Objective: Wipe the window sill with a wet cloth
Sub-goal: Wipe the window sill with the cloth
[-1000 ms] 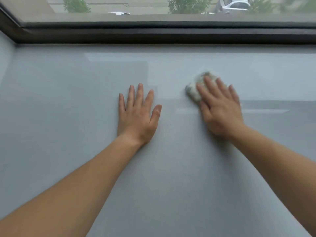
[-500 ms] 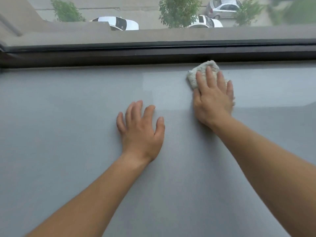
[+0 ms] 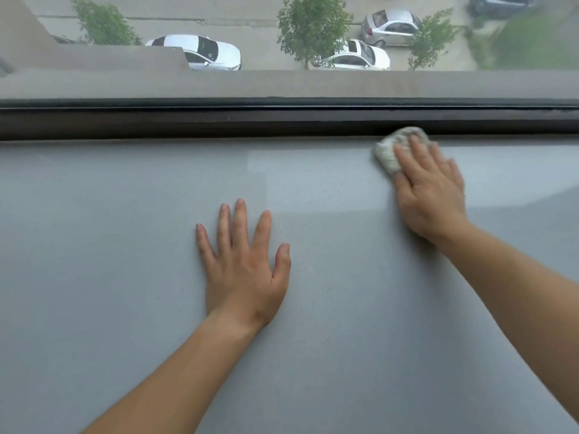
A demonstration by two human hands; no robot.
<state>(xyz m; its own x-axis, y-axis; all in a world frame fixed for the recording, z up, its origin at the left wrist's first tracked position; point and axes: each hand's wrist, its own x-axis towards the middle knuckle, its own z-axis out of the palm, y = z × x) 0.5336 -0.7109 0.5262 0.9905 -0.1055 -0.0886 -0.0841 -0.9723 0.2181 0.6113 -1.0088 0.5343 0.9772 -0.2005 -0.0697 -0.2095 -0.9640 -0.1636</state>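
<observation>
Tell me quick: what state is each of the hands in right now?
Left hand: open, flat on the sill, holding nothing.
Right hand: open, straight fingers pressing the cloth onto the sill by the window frame.

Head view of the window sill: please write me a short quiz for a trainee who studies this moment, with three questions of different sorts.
1. True or false: the left hand lies flat with straight fingers on the window sill and holds nothing.
2. Multiple choice: where is the cloth? A) in the middle of the sill; B) at the sill's far edge, by the dark window frame; C) hanging off the sill's near edge.
3. Fill in: the cloth is pressed down by the person's ___ hand.
Key: 1 true; 2 B; 3 right hand.
</observation>
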